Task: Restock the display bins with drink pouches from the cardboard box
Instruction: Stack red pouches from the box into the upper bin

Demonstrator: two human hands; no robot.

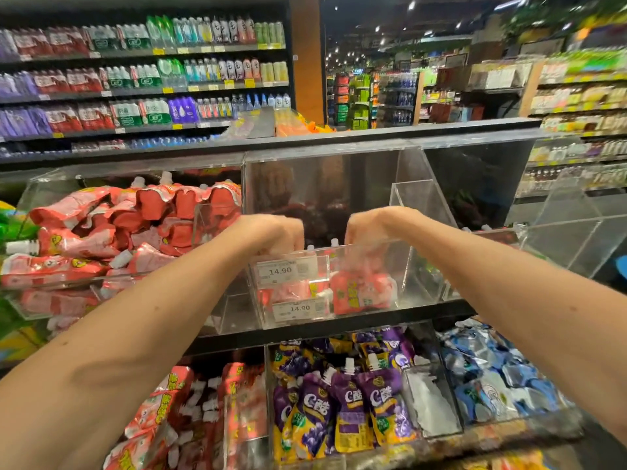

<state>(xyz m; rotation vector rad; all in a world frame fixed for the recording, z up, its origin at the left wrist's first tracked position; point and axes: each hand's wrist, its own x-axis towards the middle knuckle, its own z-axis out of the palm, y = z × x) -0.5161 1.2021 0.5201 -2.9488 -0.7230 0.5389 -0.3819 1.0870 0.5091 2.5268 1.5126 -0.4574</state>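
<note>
Both my arms reach into the middle clear acrylic bin (373, 247) on the upper shelf. My left hand (281, 234) is bent down over the bin's front rim, and its fingers are hidden behind the rim and the price label. My right hand (364, 228) dips into the same bin, its fingers blurred behind the acrylic just above the pink drink pouches (361, 293) lying at the bottom. White pouch caps (334, 242) stick up between the two hands. Whether either hand holds a pouch cannot be made out. The cardboard box is out of view.
The bin to the left (40, 195) is heaped with pink pouches. An empty clear bin (570, 225) stands to the right. Lower bins hold red (176, 412), purple (342, 398) and blue (492, 374) pouches. Bottled-drink shelves (142, 83) line the aisle behind.
</note>
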